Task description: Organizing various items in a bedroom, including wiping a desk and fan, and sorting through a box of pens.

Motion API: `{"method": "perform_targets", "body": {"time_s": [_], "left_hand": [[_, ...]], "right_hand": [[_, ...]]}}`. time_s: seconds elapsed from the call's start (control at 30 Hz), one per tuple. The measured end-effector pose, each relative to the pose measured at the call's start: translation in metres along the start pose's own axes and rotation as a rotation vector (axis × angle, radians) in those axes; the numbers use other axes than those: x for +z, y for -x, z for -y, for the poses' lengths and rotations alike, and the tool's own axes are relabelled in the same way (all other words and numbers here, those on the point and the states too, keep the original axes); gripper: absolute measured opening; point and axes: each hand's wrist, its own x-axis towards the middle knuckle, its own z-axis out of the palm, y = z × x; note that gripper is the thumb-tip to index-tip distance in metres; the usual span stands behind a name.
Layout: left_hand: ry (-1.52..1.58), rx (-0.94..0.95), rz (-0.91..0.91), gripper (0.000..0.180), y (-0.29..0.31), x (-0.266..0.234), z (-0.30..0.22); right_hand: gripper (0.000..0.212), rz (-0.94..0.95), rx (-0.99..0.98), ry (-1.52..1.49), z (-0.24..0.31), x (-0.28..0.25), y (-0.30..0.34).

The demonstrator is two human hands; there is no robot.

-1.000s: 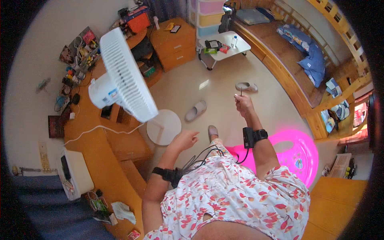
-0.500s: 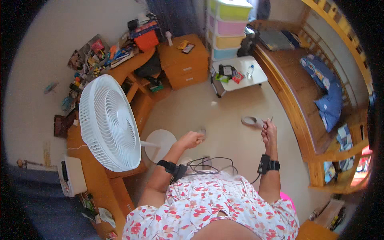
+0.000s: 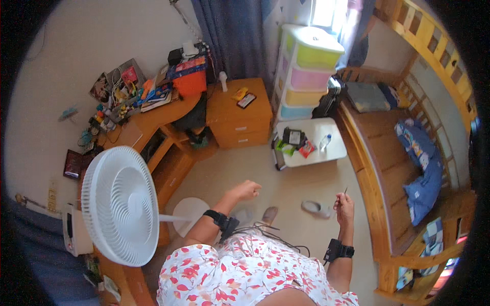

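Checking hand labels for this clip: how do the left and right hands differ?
The right hand pinches a thin dark stick; the left hand shows nothing in its grip.
The right hand points up the picture; the left hand points toward the picture's right.
Shared: both appear against the pale floor, each forearm wearing a black strap.

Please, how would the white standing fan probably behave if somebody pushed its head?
The fan may sway or tip: its large round head sits on a thin pole. The broad, flat base would probably resist a light push.
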Motion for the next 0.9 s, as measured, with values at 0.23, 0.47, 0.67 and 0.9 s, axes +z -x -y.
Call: {"method": "perform_targets", "body": {"time_s": [0.23,0.47,0.67,0.9], "left_hand": [[-0.026,0.065,0.011,0.030,-0.093,-0.024,-0.038],[0.017,0.095,-0.168,0.032,-0.123,-0.063,-0.037],[0.092,-0.217,-0.396,0.031,-0.105,-0.098,-0.027],[0.148,-0.381,-0.700,0.027,-0.091,-0.108,-0.012]], "right_hand": [[0.014,-0.144,-0.019,-0.002,0.059,-0.021,-0.069],[0.016,-0.122,0.153,-0.101,0.077,-0.025,-0.154],[0.017,0.095,0.015,-0.035,0.098,0.003,-0.258],[0.013,0.428,0.131,0.146,0.101,0.100,-0.311]]}}
